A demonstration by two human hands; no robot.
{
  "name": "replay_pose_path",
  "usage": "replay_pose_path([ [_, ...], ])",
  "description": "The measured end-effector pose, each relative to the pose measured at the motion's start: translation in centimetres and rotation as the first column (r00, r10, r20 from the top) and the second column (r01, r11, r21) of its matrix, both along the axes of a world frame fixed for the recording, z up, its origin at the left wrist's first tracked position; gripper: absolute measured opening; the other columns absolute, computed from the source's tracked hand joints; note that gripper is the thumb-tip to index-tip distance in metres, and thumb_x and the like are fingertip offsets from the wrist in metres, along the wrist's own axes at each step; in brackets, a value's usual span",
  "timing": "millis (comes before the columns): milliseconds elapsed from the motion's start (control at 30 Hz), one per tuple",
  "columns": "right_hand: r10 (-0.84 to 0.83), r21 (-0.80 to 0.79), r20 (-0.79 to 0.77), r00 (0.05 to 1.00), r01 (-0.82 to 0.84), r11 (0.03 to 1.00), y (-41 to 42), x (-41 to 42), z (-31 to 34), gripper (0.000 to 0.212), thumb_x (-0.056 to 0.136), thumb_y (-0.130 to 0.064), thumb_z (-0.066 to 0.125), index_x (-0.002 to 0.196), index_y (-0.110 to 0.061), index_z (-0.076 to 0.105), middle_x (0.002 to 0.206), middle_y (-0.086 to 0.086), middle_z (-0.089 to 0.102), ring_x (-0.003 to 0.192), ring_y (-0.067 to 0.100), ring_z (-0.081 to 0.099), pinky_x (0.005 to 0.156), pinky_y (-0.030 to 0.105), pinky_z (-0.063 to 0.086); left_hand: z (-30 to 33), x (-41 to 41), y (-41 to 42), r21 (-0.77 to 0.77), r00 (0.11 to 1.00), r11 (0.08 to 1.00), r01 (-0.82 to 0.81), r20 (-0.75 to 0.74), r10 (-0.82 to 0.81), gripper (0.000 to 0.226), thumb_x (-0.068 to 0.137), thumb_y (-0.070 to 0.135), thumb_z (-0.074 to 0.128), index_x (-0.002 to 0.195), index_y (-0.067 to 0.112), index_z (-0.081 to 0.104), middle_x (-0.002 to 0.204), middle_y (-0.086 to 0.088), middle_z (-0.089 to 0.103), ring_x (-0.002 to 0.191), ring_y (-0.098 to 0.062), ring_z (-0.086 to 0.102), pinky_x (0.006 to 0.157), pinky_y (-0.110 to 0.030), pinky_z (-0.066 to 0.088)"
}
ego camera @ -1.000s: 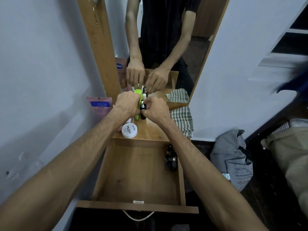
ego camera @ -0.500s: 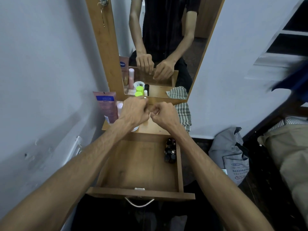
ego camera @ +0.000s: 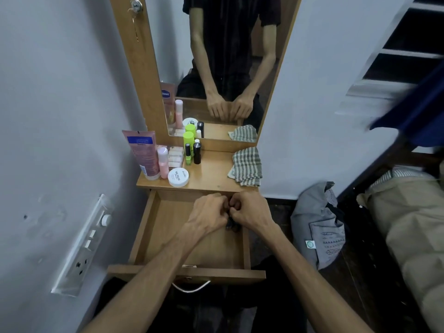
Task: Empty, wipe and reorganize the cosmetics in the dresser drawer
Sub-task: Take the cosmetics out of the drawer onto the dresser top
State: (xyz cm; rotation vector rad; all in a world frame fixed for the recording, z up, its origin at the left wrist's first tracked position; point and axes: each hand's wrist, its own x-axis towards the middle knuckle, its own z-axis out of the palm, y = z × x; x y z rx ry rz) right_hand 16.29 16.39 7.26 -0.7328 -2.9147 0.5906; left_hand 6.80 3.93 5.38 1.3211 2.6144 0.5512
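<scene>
The wooden drawer [ego camera: 168, 236] is pulled out, its floor mostly bare. A cluster of small dark bottles [ego camera: 232, 227] sits at its back right corner. My left hand [ego camera: 209, 215] and my right hand [ego camera: 252, 210] meet over that cluster, fingers curled round the bottles, which are mostly hidden. On the dresser top [ego camera: 213, 179] stand a pink tube [ego camera: 143, 152], a pink bottle [ego camera: 163, 162], a white jar [ego camera: 178, 177], a green bottle [ego camera: 188, 140] and a black bottle [ego camera: 197, 153]. A checked cloth [ego camera: 246, 167] lies at its right side.
A mirror [ego camera: 228, 68] rises behind the dresser top. The wall with a socket panel [ego camera: 81, 246] is close on the left. A grey bag [ego camera: 317, 224] and beige bedding [ego camera: 413, 224] lie on the dark floor to the right.
Both hands have come down from the cosmetics on the dresser top into the drawer's back right corner and closed over the dark bottles.
</scene>
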Motion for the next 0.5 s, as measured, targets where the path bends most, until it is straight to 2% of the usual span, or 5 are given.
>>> replay_pose_path([
  [133,0.008,0.021,0.052,0.999,-0.009,1.000,0.2,1.4,-1.3,0.025,0.073,-0.029,0.065,0.094,-0.025,0.076,0.093,-0.006,0.072,0.090,0.021,0.066,0.075,0.032,0.052,-1.0,1.3,0.0,-0.064,0.999,0.998,-0.001,0.032,0.003,0.028,0.073,0.036,0.061,0.098,0.022,0.066,0.099,0.003,0.067,0.094,-0.026,0.065,0.077,-0.034,0.051],
  [367,0.032,0.068,0.088,0.996,-0.038,0.997,0.2,2.3,-3.4,0.035,0.078,-0.029,0.068,0.112,-0.021,0.073,0.106,-0.001,0.068,0.099,0.025,0.066,0.076,0.031,0.049,-2.8,1.7,0.0,-0.133,0.997,0.989,-0.064,0.043,0.070,0.030,0.082,0.038,0.066,0.107,0.021,0.068,0.110,-0.001,0.071,0.103,-0.025,0.066,0.087,-0.034,0.053],
  [500,0.036,0.071,0.086,0.996,-0.042,0.997,0.2,2.3,-3.9,0.028,0.080,-0.030,0.069,0.106,-0.020,0.073,0.106,0.000,0.067,0.098,0.026,0.066,0.071,0.029,0.042,-3.6,1.9,0.2,-0.137,0.994,0.988,-0.067,0.072,0.077,0.027,0.082,0.039,0.067,0.104,0.023,0.067,0.107,0.002,0.072,0.105,-0.024,0.066,0.087,-0.033,0.051],
])
